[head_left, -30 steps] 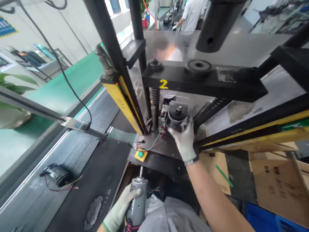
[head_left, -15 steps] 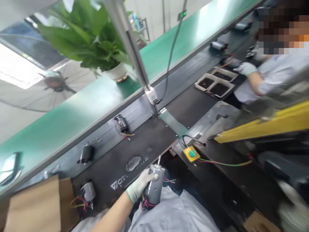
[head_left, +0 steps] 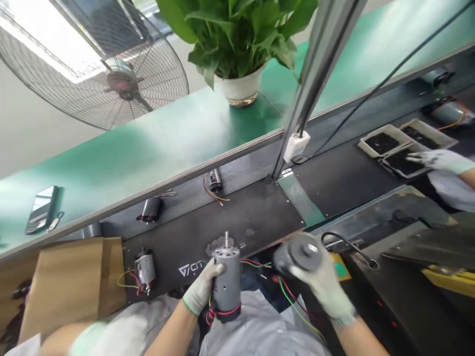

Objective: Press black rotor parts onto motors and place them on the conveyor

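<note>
My left hand, in a white glove, is closed around a grey cylindrical electric motor. The motor stands upright before my lap with its shaft up and a pink-red wire wound about its lower end. My right hand, also gloved, grips a second, dark grey motor, blurred by motion, its round end turned toward me. Red and green wires hang below it. A gap separates the two motors. On the black work surface beyond lie motors with loose wires, one to the left.
A cardboard box stands at left, near another person's gloved arm. A co-worker's gloved hand reaches over small trays. A metal post, a yellow switch box with green button and a potted plant are around.
My right hand has come into clear view from the right with the dark motor. The left hand still holds its motor, now more upright. The view has turned left.
</note>
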A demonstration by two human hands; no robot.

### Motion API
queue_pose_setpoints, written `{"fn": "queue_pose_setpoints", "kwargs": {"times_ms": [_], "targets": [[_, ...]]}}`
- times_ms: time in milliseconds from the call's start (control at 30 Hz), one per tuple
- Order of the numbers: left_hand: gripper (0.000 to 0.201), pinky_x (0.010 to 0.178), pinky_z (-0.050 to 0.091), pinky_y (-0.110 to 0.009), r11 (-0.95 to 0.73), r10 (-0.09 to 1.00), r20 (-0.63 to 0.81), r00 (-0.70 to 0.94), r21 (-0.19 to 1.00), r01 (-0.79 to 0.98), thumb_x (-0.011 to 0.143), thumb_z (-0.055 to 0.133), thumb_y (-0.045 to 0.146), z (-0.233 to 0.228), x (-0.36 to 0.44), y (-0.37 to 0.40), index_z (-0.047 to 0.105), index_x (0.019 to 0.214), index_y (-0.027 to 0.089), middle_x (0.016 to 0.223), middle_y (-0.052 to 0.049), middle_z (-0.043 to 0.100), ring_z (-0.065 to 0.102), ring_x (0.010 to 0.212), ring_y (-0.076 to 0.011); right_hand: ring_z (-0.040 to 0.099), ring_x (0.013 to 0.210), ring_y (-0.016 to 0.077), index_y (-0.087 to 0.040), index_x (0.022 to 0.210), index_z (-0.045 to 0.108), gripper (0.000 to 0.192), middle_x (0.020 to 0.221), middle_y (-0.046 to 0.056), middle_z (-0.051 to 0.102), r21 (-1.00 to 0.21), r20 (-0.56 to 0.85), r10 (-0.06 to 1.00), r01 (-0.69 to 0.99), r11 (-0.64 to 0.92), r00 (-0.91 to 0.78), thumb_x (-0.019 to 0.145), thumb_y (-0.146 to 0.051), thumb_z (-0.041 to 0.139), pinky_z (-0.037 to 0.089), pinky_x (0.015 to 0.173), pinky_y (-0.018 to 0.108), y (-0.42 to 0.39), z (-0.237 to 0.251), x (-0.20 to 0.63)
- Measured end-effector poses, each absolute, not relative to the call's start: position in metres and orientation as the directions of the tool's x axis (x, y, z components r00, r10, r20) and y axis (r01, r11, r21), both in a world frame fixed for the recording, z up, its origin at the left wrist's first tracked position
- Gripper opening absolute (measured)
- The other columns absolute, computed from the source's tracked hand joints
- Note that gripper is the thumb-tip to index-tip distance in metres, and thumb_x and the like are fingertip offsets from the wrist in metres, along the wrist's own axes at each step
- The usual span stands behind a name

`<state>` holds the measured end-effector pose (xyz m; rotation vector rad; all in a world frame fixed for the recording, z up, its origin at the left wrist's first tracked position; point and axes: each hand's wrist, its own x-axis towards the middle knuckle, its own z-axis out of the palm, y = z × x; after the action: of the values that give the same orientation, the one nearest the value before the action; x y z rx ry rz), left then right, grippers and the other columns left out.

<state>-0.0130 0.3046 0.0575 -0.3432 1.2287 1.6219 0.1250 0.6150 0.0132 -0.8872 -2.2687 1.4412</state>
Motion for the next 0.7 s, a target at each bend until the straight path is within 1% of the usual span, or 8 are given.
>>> {"fn": "queue_pose_setpoints", "kwargs": {"times_ms": [67, 133, 233, 333, 467, 533, 633, 700], "targets": [[0.059, 0.081, 0.061, -0.04, -0.032, 0.456, -0.733, -0.504, 0.553, -0.833, 0.075, 0.082, 0.053, 0.06, -0.019, 0.283, 0.075, 0.117, 0.013, 0.1, -0.015, 0.082, 0.076, 0.085, -0.0293, 0.072, 0.112, 0.032, -0.019, 0.13, 0.061, 0.084, 0.125, 0.012, 0.074, -0.948, -0.147, 0.546, 0.275, 0.161, -0.825, 0.058, -0.049, 0.094, 0.057, 0.106, 0.05, 0.592, -0.02, 0.065], [0.063, 0.081, 0.063, -0.042, -0.094, 0.35, -0.73, -0.588, 0.597, -0.797, 0.068, 0.086, 0.055, 0.062, -0.025, 0.259, 0.077, 0.117, 0.016, 0.093, -0.012, 0.083, 0.077, 0.085, -0.0316, 0.071, 0.114, 0.032, -0.018, 0.123, 0.063, 0.081, 0.124, 0.013, 0.074, -0.942, -0.219, 0.491, 0.313, 0.117, -0.843, 0.052, -0.041, 0.094, 0.053, 0.109, 0.048, 0.568, -0.057, 0.003], [0.076, 0.094, 0.063, -0.049, -0.104, 0.211, -0.692, -0.69, 0.686, -0.72, 0.064, 0.088, 0.06, 0.066, -0.036, 0.231, 0.075, 0.127, 0.019, 0.099, -0.011, 0.084, 0.076, 0.103, -0.0399, 0.068, 0.117, 0.0293, -0.018, 0.122, 0.064, 0.077, 0.125, 0.012, 0.073, -0.902, -0.295, 0.433, 0.398, 0.168, -0.852, 0.053, -0.035, 0.092, 0.049, 0.112, 0.042, 0.537, -0.102, -0.067], [0.085, 0.103, 0.06, -0.054, -0.091, 0.163, -0.646, -0.746, 0.743, -0.663, 0.062, 0.087, 0.067, 0.073, -0.048, 0.225, 0.073, 0.131, 0.018, 0.108, -0.012, 0.083, 0.072, 0.117, -0.0452, 0.064, 0.12, 0.032, -0.017, 0.121, 0.065, 0.07, 0.125, 0.014, 0.072, -0.858, -0.366, 0.434, 0.48, 0.186, -0.823, 0.058, -0.034, 0.091, 0.045, 0.112, 0.045, 0.519, -0.123, -0.107], [0.094, 0.106, 0.058, -0.054, -0.076, 0.238, -0.607, -0.758, 0.767, -0.638, 0.055, 0.089, 0.071, 0.082, -0.069, 0.256, 0.073, 0.13, 0.017, 0.114, -0.015, 0.081, 0.069, 0.122, -0.0468, 0.053, 0.134, 0.0425, -0.015, 0.131, 0.063, 0.079, 0.139, 0.022, 0.064, -0.795, -0.476, 0.469, 0.592, 0.133, -0.745, 0.056, -0.02, 0.089, 0.036, 0.117, 0.056, 0.509, -0.118, -0.134], [0.095, 0.106, 0.057, -0.053, -0.03, 0.291, -0.556, -0.779, 0.808, -0.588, 0.049, 0.093, 0.067, 0.085, -0.081, 0.283, 0.074, 0.126, 0.016, 0.117, -0.016, 0.08, 0.068, 0.121, -0.0469, 0.049, 0.141, 0.0426, -0.014, 0.137, 0.061, 0.083, 0.149, 0.023, 0.058, -0.803, -0.49, 0.484, 0.592, 0.075, -0.725, 0.058, -0.017, 0.087, 0.034, 0.121, 0.055, 0.511, -0.105, -0.127], [0.084, 0.105, 0.056, -0.054, 0.152, 0.45, -0.428, -0.784, 0.901, -0.405, 0.046, 0.094, 0.054, 0.093, -0.094, 0.336, 0.075, 0.118, 0.015, 0.117, -0.016, 0.079, 0.068, 0.116, -0.045, 0.05, 0.144, 0.0349, -0.018, 0.134, 0.063, 0.06, 0.152, 0.017, 0.057, -0.841, -0.475, 0.566, 0.537, -0.068, -0.673, 0.077, -0.031, 0.076, 0.034, 0.125, 0.048, 0.524, -0.068, -0.068], [0.078, 0.107, 0.055, -0.053, 0.223, 0.58, -0.357, -0.733, 0.934, -0.279, 0.048, 0.093, 0.041, 0.105, -0.094, 0.38, 0.073, 0.119, 0.017, 0.116, -0.014, 0.079, 0.069, 0.114, -0.0422, 0.061, 0.132, 0.0314, -0.021, 0.12, 0.068, 0.038, 0.137, 0.014, 0.069, -0.843, -0.521, 0.59, 0.48, -0.243, -0.616, 0.089, -0.042, 0.064, 0.043, 0.12, 0.047, 0.536, -0.031, 0.002]]}}
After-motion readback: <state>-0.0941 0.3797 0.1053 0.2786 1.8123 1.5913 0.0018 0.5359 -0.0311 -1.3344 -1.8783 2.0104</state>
